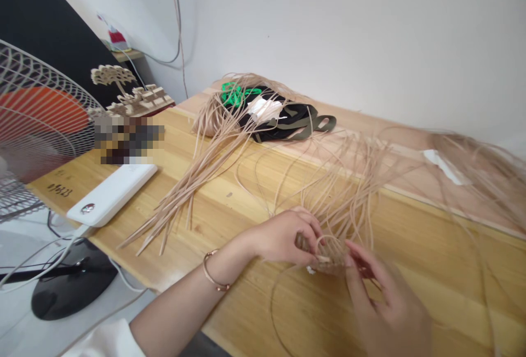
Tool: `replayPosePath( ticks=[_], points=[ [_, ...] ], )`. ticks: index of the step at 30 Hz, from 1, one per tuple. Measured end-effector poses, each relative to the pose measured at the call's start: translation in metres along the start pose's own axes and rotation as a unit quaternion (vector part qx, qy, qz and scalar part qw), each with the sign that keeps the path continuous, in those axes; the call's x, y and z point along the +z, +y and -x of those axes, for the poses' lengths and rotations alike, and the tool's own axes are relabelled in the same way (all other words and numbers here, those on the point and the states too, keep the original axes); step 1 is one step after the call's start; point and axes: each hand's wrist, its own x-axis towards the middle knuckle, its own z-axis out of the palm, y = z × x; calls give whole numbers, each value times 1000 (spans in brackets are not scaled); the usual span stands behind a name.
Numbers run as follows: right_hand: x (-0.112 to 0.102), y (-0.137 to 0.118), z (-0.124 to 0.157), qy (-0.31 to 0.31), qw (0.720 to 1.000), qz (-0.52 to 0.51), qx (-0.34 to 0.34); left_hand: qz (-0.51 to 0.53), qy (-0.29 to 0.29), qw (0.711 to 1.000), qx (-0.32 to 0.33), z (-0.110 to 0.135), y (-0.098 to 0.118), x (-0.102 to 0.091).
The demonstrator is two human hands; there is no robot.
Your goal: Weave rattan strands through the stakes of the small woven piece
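My left hand (283,236) grips a small woven rattan piece (329,253) on the wooden table (230,209), with many loose tan strands fanning up and away from it. My right hand (386,302), blurred by motion, pinches one of the strands at the right side of the woven piece. A thin bracelet sits on my left wrist.
A bundle of tan rattan strips (193,182) lies across the table. A black bag with green cord (279,113) rests near the wall. A white power bank (113,193) lies at the left edge. A fan (33,143) stands at far left, beside a wooden model (131,97).
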Motion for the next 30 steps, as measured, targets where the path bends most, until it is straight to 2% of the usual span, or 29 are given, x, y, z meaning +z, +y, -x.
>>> replayPosePath(
  ticks=[3,6,7,9,12,16,19,22,26,30],
  points=[
    [0,2,-3,18,997,49,-59,2,-2,1000,-3,0,1,0],
    [-2,0,-5,82,988,80,-101,4,0,1000,-7,0,3,0],
    [-2,-3,-6,80,988,70,-110,4,0,1000,-6,0,3,0],
    [-1,-8,-8,34,993,25,-112,4,-3,1000,-2,0,3,0],
    [6,-16,-13,-43,997,-15,-57,-1,-5,1000,3,0,2,0],
    [16,-21,-22,-71,996,-45,43,-13,-5,1000,6,0,-1,1],
    [19,-19,-24,-88,981,-129,117,-12,-6,1000,10,0,-2,1],
    [16,-10,-21,-80,964,-186,173,-5,-6,1000,18,0,-3,1],
    [11,9,-14,-133,946,-214,204,16,-12,999,29,-1,-5,1],
    [7,26,-8,-146,947,-209,193,34,-15,999,23,-1,-7,0]
  ],
)
